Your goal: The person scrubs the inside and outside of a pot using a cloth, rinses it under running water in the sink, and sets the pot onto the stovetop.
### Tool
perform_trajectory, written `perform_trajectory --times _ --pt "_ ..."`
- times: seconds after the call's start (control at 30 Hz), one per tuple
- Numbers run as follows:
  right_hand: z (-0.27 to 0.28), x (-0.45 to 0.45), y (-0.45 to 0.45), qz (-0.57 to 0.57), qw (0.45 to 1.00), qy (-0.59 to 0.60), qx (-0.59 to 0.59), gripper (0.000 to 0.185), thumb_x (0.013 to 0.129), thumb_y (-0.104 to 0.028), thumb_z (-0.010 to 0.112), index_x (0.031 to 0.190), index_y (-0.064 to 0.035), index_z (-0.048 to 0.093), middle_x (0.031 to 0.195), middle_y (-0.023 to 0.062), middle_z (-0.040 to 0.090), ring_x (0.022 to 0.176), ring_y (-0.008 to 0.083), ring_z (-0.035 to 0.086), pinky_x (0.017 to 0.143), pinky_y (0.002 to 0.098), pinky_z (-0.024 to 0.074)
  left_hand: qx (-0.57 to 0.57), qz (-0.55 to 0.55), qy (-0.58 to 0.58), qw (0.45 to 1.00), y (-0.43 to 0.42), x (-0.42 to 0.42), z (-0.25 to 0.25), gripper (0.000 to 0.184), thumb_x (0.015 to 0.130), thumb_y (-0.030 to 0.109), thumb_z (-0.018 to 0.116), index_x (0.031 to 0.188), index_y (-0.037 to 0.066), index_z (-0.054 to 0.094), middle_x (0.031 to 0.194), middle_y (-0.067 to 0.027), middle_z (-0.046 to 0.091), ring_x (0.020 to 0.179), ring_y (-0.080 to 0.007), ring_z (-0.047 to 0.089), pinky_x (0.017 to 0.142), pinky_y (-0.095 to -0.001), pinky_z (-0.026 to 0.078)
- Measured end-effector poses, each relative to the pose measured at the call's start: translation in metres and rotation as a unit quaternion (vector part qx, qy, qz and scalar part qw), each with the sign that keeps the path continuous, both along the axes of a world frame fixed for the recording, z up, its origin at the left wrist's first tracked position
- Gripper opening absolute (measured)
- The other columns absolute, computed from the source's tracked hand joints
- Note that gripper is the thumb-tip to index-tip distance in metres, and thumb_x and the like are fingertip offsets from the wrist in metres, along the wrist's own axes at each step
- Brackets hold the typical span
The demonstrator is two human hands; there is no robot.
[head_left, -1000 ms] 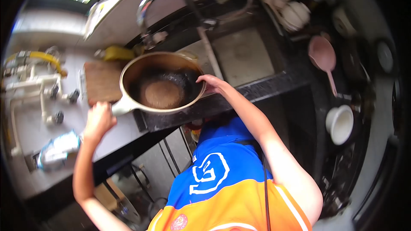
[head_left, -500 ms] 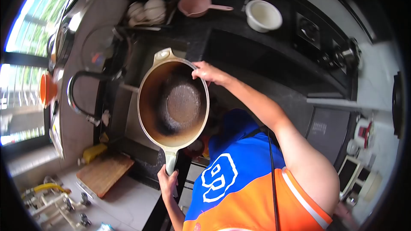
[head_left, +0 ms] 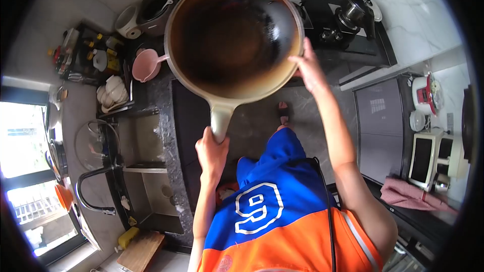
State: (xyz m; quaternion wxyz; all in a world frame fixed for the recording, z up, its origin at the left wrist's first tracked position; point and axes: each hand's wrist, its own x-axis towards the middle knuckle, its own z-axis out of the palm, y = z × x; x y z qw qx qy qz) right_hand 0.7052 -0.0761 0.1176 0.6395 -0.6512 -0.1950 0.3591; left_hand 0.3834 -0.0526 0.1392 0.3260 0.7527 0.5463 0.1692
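A deep cream-coloured wok (head_left: 234, 45) with a darkened brown inside is held up in front of me, its open side facing the camera. My left hand (head_left: 212, 153) is closed round its long pale handle. On the right side, my right hand (head_left: 308, 70) grips the rim with the thumb at the edge and the fingers mostly hidden behind. The wok hides part of the counter and stove behind it. A pink ladle-like strainer bowl (head_left: 146, 65) lies on the counter just left of the wok.
Left is a double sink (head_left: 146, 143) with a black curved faucet (head_left: 91, 191). A wooden cutting board (head_left: 141, 253) lies near its front end. The stove (head_left: 348, 35) carries a metal pot (head_left: 355, 7). A microwave (head_left: 423, 158) stands at right.
The wok has moved away from over the sink, toward the counter and stove, and is higher in view. My body has turned with it. Both hands keep their hold.
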Motion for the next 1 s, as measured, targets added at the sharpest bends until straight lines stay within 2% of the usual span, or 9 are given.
perform_trajectory --times 0.07,0.2,0.27,0.37,0.73,0.8,0.87,0.93,1.0 --pt "-0.006 0.085 0.002 0.011 1.0 -0.017 -0.009 0.082 0.08 -0.007 0.059 0.149 -0.0076 0.016 0.122 0.0116 0.054 0.095 0.0167 0.062 0.061 0.0304 0.0597 -0.016 -0.013 -0.026 0.999 0.013 0.078 -0.017 0.022 0.071 0.01 0.068 0.077 -0.003 0.051 0.067 -0.0257 0.06 0.068 -0.0415 0.063 0.058 -0.0447 0.049" --pt "-0.047 0.239 0.047 0.043 0.995 -0.086 -0.027 0.065 0.083 -0.008 0.053 0.144 -0.0151 0.031 0.118 0.0061 0.056 0.097 0.0177 0.061 0.067 0.0367 0.0594 -0.05 -0.014 -0.075 0.996 0.04 0.225 -0.06 0.022 0.072 0.011 0.069 0.081 -0.003 0.055 0.072 -0.0253 0.063 0.072 -0.0419 0.064 0.063 -0.0452 0.051" --pt "-0.045 0.293 0.067 0.059 0.996 -0.06 -0.041 0.06 0.081 0.0 0.051 0.138 -0.0084 0.037 0.107 0.0075 0.058 0.09 0.0173 0.061 0.071 0.0373 0.0589 -0.044 -0.012 -0.078 0.996 0.054 0.29 -0.081 0.025 0.072 0.012 0.07 0.084 -0.005 0.056 0.075 -0.0257 0.064 0.075 -0.0418 0.064 0.066 -0.0444 0.052" --pt "-0.075 0.363 0.098 0.092 0.989 -0.052 -0.101 0.058 0.081 -0.004 0.052 0.137 -0.0118 0.038 0.102 0.0066 0.058 0.086 0.0184 0.062 0.063 0.0417 0.061 -0.055 0.015 -0.062 0.996 0.068 0.358 -0.102 0.024 0.072 0.012 0.068 0.083 -0.006 0.057 0.077 -0.0262 0.064 0.077 -0.041 0.065 0.068 -0.0438 0.052" --pt "-0.114 0.436 0.151 0.154 0.977 -0.046 -0.137 0.049 0.084 -0.01 0.051 0.132 -0.0174 0.044 0.101 0.006 0.057 0.089 0.0183 0.062 0.063 0.0415 0.0601 -0.152 0.063 -0.098 0.981 0.066 0.439 -0.118 0.032 0.071 0.013 0.07 0.086 -0.009 0.051 0.079 -0.0294 0.063 0.081 -0.0452 0.063 0.072 -0.0464 0.053" --pt "-0.114 0.438 0.155 0.169 0.972 -0.053 -0.154 0.048 0.085 -0.01 0.05 0.132 -0.0158 0.044 0.101 0.0064 0.057 0.088 0.0183 0.062 0.063 0.0405 0.0601 -0.206 0.047 -0.112 0.971 0.064 0.441 -0.094 0.032 0.075 0.013 0.07 0.088 -0.008 0.048 0.073 -0.0249 0.064 0.061 -0.0333 0.067 0.059 -0.0423 0.055" --pt "-0.125 0.441 0.164 0.168 0.966 -0.131 -0.144 0.047 0.085 -0.008 0.048 0.131 -0.0095 0.043 0.109 0.0094 0.058 0.095 0.0229 0.061 0.075 0.0394 0.057 -0.22 0.035 -0.15 0.963 0.061 0.44 -0.098 0.032 0.078 0.016 0.069 0.088 -0.007 0.05 0.063 -0.0172 0.063 0.053 -0.0253 0.065 0.052 -0.0373 0.052" --pt "-0.15 0.45 0.167 0.156 0.958 -0.208 -0.119 0.046 0.085 -0.007 0.047 0.13 -0.0009 0.042 0.123 0.0146 0.057 0.115 0.0264 0.054 0.097 0.0357 0.0413 -0.23 0.034 -0.17 0.958 0.058 0.436 -0.107 0.033 0.079 0.017 0.07 0.089 -0.007 0.05 0.063 -0.0152 0.063 0.052 -0.0232 0.065 0.051 -0.0357 0.052" --pt "-0.16 0.452 0.16 0.127 0.97 -0.133 -0.159 0.044 0.086 -0.009 0.048 0.129 -0.0002 0.044 0.121 0.0146 0.058 0.114 0.0242 0.054 0.095 0.0353 0.043 -0.246 0.033 -0.187 0.951 0.049 0.43 -0.123 0.033 0.079 0.018 0.071 0.09 -0.006 0.051 0.064 -0.0132 0.063 0.051 -0.0211 0.064 0.051 -0.0341 0.051"
